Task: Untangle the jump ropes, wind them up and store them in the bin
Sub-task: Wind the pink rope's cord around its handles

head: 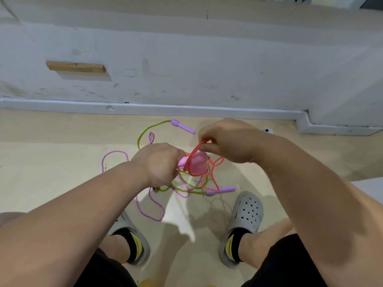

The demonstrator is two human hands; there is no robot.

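red rope [194,151], green rope [154,125] — pink handle [182,161]

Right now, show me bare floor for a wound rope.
Bare floor lies left, between the baseboard and the purple braided rope, and between the left shoe and right shoe. Crowded: the rope tangle at centre.

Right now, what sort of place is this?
Likely an indoor room, seen at floor level beside a wall: beige floor, scuffed white wall with baseboard, and ropes tangled by a person's clogs.
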